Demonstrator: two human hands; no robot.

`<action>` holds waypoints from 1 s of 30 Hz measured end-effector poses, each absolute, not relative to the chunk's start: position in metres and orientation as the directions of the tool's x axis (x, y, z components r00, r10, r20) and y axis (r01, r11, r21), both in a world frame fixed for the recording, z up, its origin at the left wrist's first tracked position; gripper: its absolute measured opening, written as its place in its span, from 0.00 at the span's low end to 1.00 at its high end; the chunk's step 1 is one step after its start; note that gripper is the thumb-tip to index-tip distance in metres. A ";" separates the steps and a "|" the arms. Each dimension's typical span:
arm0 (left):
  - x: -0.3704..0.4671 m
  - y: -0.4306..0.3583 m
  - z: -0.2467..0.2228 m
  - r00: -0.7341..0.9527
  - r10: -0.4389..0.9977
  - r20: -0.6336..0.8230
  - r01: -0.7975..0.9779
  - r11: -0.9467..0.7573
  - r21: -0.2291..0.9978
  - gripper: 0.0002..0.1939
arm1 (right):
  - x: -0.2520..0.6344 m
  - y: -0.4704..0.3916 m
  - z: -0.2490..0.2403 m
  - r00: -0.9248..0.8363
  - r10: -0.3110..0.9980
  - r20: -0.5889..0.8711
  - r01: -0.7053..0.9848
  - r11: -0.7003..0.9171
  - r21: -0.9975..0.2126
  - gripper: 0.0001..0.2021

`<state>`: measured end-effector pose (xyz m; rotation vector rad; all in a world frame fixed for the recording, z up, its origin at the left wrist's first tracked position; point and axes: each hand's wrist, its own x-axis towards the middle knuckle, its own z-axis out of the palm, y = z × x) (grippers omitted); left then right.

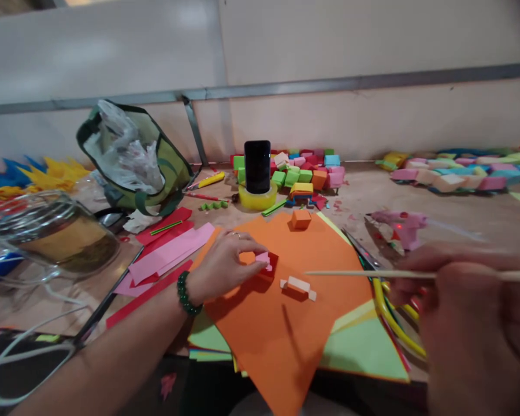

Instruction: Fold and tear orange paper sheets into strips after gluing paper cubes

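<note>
My left hand (226, 260), with a green bead bracelet (187, 293) at its wrist, pinches a small folded pink paper piece (264, 260) at an open red paper box (270, 274). My right hand (468, 312), close to the camera and blurred, grips a thin wooden skewer (368, 273) that points left. Under the skewer's tip lies a pale folded paper piece with end tabs (298, 285). Orange paper sheets (277, 335) are spread beneath my left hand. Farther back on them sits an orange paper box (301, 219).
A pink glue gun (401, 224) and yellow-handled scissors (383, 306) lie on the right. A phone (257, 166) stands on a tape roll (257, 197) before piled paper boxes (301, 175). Left are pink paper strips (173, 254), a glass jar (60, 237) and a green bag (171, 170).
</note>
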<state>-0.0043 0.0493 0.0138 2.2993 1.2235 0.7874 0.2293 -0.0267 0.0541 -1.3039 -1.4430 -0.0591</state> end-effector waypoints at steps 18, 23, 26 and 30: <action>-0.002 0.045 0.016 0.469 0.844 0.259 0.676 -0.532 0.510 0.05 | 0.192 0.008 0.033 -0.223 0.632 0.742 0.694 0.637 -0.335 0.12; -0.002 0.045 0.013 0.478 0.830 0.287 0.664 -0.555 0.501 0.05 | 0.191 0.010 0.029 -0.249 0.659 0.710 0.665 0.649 -0.369 0.11; -0.003 0.045 0.012 0.483 0.827 0.288 0.656 -0.559 0.507 0.05 | 0.190 0.010 0.030 -0.264 0.656 0.707 0.675 0.649 -0.351 0.11; -0.004 0.047 0.012 0.497 0.831 0.252 0.629 -0.544 0.555 0.07 | 0.189 0.011 0.030 -0.305 0.644 0.702 0.692 0.656 -0.301 0.12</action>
